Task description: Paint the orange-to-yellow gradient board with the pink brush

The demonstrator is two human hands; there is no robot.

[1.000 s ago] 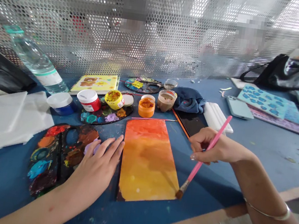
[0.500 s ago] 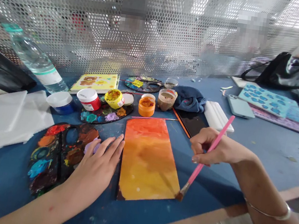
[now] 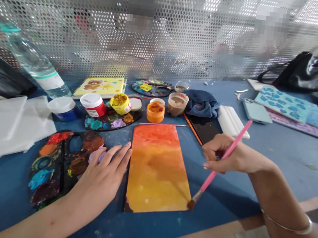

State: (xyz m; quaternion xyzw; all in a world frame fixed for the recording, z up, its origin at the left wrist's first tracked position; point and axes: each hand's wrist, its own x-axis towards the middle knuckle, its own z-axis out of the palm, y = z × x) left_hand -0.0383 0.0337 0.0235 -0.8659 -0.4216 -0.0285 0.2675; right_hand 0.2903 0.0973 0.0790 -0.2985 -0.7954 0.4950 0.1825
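Note:
A canvas panel (image 3: 159,170) painted from red-orange at the top to yellow below lies on the blue table, with a dark patch at its lower left corner. My right hand (image 3: 226,155) is closed around the pink handle of a paintbrush (image 3: 217,166). The brown bristles touch the panel's lower right corner. My left hand (image 3: 103,180) lies with fingers stretched out, their tips at the panel's left edge. Partly beneath that hand is a black paint palette (image 3: 61,168) with blobs of red, orange, blue and brown.
Behind the panel stand an orange paint jar (image 3: 155,112), a yellow jar (image 3: 121,104), a red jar (image 3: 92,105) and a cup of murky water (image 3: 177,104). A bottle (image 3: 42,67) leans back left. A phone (image 3: 256,111) and a dark cloth (image 3: 202,103) lie right of these.
The brush tip has shifted very slightly up and left along the panel's lower right corner. My left hand stays almost in place; the view has tilted a little.

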